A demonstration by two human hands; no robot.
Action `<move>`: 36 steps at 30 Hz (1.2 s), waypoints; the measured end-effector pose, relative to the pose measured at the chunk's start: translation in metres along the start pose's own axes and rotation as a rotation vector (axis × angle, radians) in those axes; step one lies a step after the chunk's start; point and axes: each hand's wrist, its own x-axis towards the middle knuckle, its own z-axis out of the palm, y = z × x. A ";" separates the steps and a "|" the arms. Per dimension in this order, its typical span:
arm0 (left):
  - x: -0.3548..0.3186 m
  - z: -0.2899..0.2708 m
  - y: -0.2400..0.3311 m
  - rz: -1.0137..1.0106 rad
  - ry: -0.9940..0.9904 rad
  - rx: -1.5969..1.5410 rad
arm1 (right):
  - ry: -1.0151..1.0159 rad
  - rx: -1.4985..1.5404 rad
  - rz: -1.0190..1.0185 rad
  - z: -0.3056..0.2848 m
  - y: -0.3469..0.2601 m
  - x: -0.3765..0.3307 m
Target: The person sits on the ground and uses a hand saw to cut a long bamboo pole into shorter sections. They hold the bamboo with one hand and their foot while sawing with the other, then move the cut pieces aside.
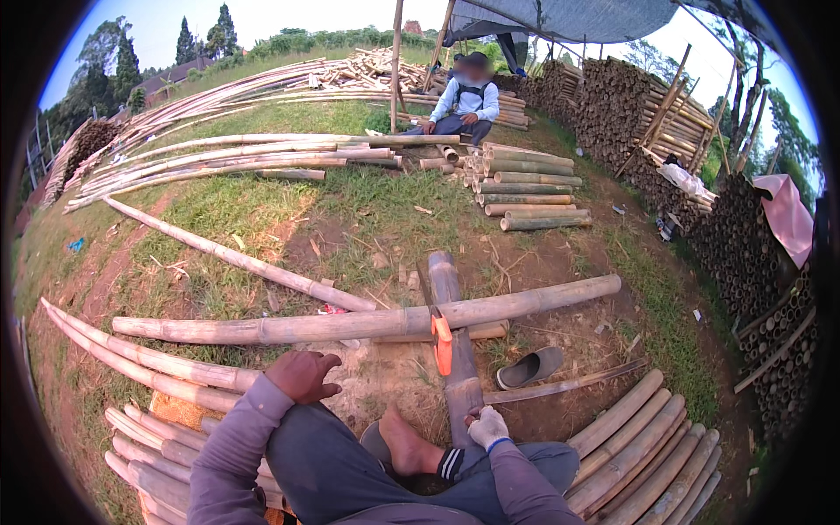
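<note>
**Bamboo pole on support, saw lodged in cut**

While the worker sits at lower centre, the left hand [303,374] rests loosely curled on the knee, holding nothing. The gloved right hand [486,426] grips the support log [457,350]. An orange-handled saw [442,339] sits in the long bamboo pole [367,324], mid-frame; the cut looks unfinished. Cut lengths [529,188] lie stacked upper centre.
</note>
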 end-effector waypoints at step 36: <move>0.060 0.028 0.026 0.052 0.024 0.096 | 0.081 -0.329 -0.306 0.007 0.015 -0.035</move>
